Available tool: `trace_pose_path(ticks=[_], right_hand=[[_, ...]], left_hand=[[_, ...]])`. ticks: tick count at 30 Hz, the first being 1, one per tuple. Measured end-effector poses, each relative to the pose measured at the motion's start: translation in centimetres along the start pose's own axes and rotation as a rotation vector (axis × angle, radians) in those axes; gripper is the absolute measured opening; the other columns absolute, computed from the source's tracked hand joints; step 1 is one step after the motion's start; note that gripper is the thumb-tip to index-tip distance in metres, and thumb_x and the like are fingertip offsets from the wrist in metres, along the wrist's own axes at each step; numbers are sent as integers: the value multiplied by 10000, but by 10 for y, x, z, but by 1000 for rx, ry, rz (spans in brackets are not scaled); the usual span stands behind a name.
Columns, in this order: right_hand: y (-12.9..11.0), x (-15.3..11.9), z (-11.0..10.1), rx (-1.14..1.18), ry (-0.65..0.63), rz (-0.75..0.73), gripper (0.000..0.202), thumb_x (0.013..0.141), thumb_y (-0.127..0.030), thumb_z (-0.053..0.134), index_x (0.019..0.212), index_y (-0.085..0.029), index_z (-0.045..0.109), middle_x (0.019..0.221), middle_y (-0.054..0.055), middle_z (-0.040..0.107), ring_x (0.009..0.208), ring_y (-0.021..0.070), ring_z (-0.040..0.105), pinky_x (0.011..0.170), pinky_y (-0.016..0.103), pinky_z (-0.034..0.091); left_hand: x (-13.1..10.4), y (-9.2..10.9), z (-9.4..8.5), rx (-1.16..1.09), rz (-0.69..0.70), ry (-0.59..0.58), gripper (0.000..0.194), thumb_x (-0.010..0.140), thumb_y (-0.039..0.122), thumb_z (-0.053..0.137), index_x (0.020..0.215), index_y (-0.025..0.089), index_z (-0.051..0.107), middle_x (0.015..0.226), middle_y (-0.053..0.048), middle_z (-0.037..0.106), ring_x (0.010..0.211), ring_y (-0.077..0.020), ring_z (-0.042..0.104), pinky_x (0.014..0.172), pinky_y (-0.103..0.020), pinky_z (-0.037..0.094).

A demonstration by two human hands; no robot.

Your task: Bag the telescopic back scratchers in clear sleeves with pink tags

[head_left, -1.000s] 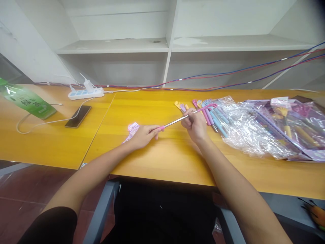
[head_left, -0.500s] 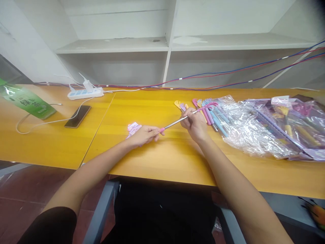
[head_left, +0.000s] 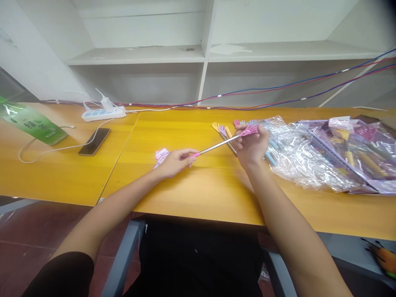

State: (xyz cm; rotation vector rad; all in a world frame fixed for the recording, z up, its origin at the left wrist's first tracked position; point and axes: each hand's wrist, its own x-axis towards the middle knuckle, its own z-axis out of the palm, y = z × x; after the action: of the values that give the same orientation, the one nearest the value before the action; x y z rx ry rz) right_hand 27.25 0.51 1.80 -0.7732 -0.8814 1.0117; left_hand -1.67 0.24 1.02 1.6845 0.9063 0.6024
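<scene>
Left hand (head_left: 175, 163) hides one end of the pink scratcher (head_left: 218, 144). Right hand (head_left: 255, 150) blocks some coloured scratchers (head_left: 271, 159); its grip's unclear. Green bottle (head_left: 37, 124) cut off left, orange object (head_left: 386, 259) right.

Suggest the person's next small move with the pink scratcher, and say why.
Perhaps ease the claw gently toward the left hand, to test whether the rod slides: the left hand grips the handle, the right hand is at the claw, and bare metal shows between them.
</scene>
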Motion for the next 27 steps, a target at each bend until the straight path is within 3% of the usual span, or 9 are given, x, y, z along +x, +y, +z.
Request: trace_pose_path(ticks=[5, 8, 12, 17, 27], right_hand=[[1, 15, -26, -80, 155, -25, 536, 866, -772, 604, 773, -244, 606, 598, -20, 437, 450, 111, 343, 375, 274, 278], [5, 19, -31, -238, 184, -79, 481, 876, -701, 634, 733, -244, 583, 632, -11, 456, 486, 119, 406, 396, 266, 285], [8, 14, -24, -369, 206, -70, 455, 903, -637, 648, 696, -236, 591, 630, -2, 468, 508, 124, 429, 402, 246, 281], [7, 2, -11, -486, 160, -109, 370, 932, -527, 658, 716, -226, 645, 663, 9, 533, 552, 135, 451, 434, 245, 326], [9, -1, -9, -514, 134, -87, 316, 910, -483, 698, 728, -231, 639, 704, 12, 555, 620, 146, 471, 456, 227, 332]], left_hand=[[-1, 0, -2, 195, 155, 59, 361, 982, 442, 683, 1263, 246, 796, 1068, -64, 782, 926, -175, 687, 770, -277, 509], [-4, 5, -1, 309, 241, 152, 295, 996, 422, 666, 1174, 242, 818, 1088, -67, 776, 890, -166, 682, 776, -285, 505], [-5, 6, -4, 246, 256, 303, 288, 1026, 413, 583, 1078, 212, 784, 999, -45, 714, 685, -121, 607, 656, -279, 474], [-4, 5, -10, 165, 339, 434, 229, 1004, 318, 533, 983, 198, 727, 1024, -50, 709, 867, -169, 658, 794, -306, 519], [-4, 4, -11, 115, 307, 468, 193, 966, 272, 516, 922, 206, 692, 971, -46, 706, 897, -185, 650, 797, -311, 515]])
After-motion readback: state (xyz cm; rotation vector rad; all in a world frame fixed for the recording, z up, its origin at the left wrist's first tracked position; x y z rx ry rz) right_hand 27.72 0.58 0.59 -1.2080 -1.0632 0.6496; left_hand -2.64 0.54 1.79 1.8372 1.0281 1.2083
